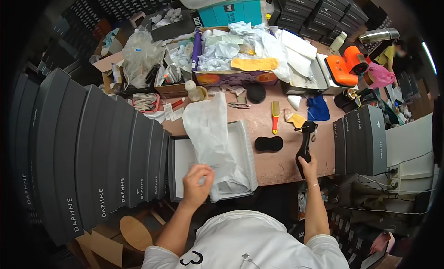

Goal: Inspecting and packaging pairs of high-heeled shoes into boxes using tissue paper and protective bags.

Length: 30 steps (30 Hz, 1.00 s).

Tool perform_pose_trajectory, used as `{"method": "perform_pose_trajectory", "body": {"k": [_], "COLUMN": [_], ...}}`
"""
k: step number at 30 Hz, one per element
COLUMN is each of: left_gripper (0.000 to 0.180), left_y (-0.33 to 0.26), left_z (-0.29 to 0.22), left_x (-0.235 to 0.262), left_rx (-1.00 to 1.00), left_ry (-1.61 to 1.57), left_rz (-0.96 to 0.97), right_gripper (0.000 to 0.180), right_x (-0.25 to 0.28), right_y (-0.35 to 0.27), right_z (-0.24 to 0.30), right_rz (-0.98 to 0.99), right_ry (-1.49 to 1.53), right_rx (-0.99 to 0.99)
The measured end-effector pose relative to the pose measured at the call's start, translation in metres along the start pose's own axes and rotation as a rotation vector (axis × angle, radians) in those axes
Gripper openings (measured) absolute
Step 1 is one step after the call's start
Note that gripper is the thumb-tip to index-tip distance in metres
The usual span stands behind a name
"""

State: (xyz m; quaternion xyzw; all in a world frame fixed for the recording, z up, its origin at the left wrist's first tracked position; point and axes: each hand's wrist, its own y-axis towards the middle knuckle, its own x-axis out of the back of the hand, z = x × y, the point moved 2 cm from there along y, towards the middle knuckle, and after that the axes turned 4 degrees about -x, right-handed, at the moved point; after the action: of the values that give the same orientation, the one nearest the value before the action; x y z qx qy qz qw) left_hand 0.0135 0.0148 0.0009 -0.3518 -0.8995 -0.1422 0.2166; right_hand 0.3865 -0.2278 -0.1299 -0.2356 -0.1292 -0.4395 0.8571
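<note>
My right hand [310, 168] is wrapped round one end of a black strappy shoe [304, 148], held above the right side of the table. My left hand [198, 183] has its fingers curled in a pinch at the edge of white tissue paper [210, 139]. That paper spreads over an open shoe box [186, 155] and stands up past its far side. More crumpled white wrapping lies inside, hiding much of the bottom. Between box and shoe, a black oval pad [268, 144] rests on the table, with a red-and-yellow-handled brush [275, 116] beyond it.
Grey shoe boxes [92, 162] line the left side, and a shorter row [363, 139] stands right. Behind are a carton of crumpled paper [236, 77], a white bottle [193, 91], a round black tin [255, 92], a blue cloth [318, 108] and an orange device [343, 69].
</note>
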Motion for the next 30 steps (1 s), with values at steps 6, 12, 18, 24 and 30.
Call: {"method": "perform_pose_trajectory", "body": {"k": [6, 12, 18, 24, 30], "left_gripper": [0.044, 0.035, 0.016, 0.018, 0.049], "left_y": [0.006, -0.008, -0.039, -0.046, -0.024], "left_z": [-0.034, -0.07, -0.059, -0.071, -0.036], "left_x": [-0.089, -0.016, -0.029, -0.034, 0.005], "left_rx": [-0.042, -0.252, -0.691, -0.816, -0.551], "left_ry": [-0.53, -0.259, 0.373, 0.494, 0.166], "left_rz": [0.035, 0.281, 0.83, 0.876, 0.105], "right_gripper": [0.049, 0.082, 0.062, 0.073, 0.071], "right_x": [-0.067, -0.059, -0.077, -0.076, -0.018], "right_y": [-0.148, -0.177, -0.212, -0.254, -0.255], "right_z": [0.133, 0.154, 0.149, 0.13, 0.119], "right_rz": [0.51, 0.634, 0.868, 0.917, 0.771], "right_ry": [0.219, 0.663, 0.676, 0.907, 1.061], "right_rx": [0.265, 0.102, -0.526, -0.449, -0.235]}}
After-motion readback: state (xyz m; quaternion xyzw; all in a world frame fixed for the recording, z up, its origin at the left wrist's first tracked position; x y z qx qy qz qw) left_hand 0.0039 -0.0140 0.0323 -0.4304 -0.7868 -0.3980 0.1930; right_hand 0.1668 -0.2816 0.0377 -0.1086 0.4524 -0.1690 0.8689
